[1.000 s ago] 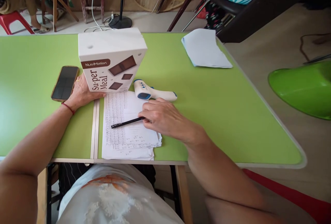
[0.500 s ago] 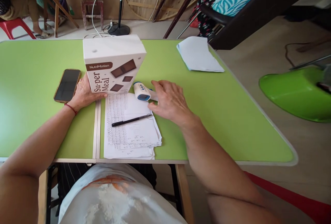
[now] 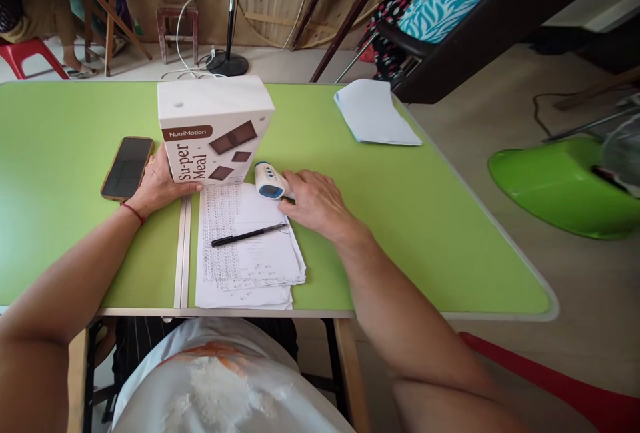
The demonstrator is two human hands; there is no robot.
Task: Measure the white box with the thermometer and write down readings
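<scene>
Right hand (image 3: 317,203) is wrapped round the handle of the thermometer (image 3: 268,180), by the upper right corner of the papers (image 3: 253,266), right of the box (image 3: 200,148). Best: full palm on the handle, fingers off the front end, sheets not dragged. Left hand (image 3: 159,181) touches the box's lower left; fingers partly hidden, can't tell if it grips. Vs 1.0 s ago: pen (image 3: 247,236) was in the right hand, now lies on the papers.
</scene>
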